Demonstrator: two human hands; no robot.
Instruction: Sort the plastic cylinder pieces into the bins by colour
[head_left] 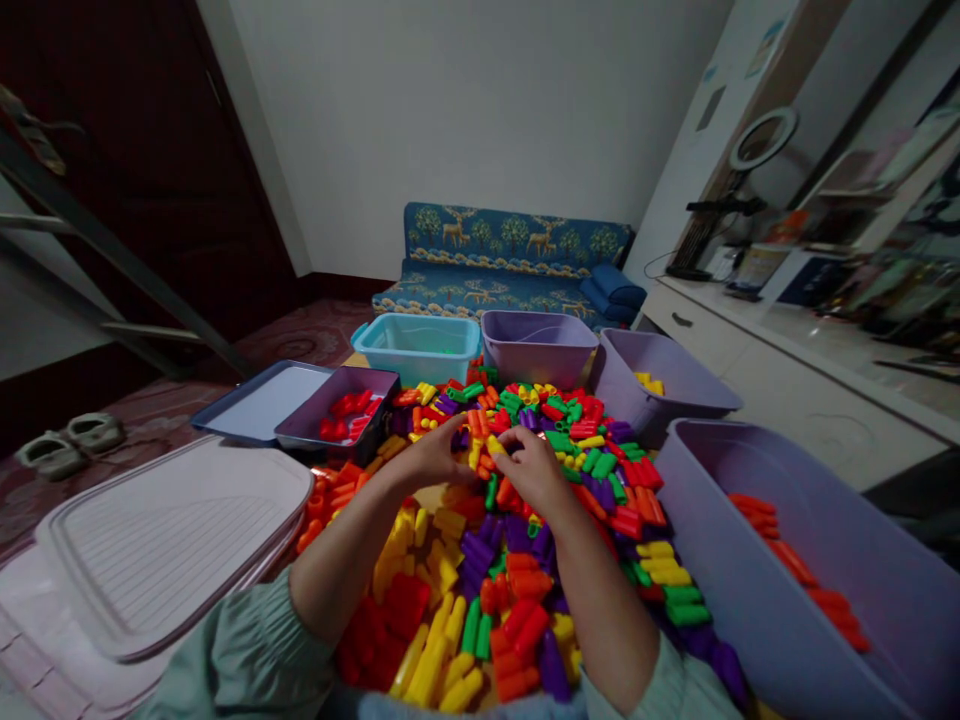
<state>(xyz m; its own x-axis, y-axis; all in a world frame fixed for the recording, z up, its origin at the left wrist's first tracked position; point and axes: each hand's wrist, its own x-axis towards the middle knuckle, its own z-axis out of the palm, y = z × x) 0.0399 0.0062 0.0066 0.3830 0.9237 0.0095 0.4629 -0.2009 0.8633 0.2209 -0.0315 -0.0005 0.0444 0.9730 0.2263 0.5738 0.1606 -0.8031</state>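
Loose plastic toy building pieces (517,535) in red, orange, yellow, green and purple lie heaped before me. Over the middle of the heap, my left hand (439,458) curves its fingers and thumb around an orange piece (478,424); how firmly it grips is hard to see. Close to its right, my right hand (531,468) pinches a small yellow piece (494,446) between thumb and fingertips. The two hands nearly meet, with the orange and yellow pieces between them.
Behind the heap stand a light blue bin (416,345) and a purple bin (536,345). Two more purple bins (667,365), (810,560) flank the right side. At left are a shallow box (379,385) with red pieces, a dark-rimmed lid (259,400) and pale lids (172,540).
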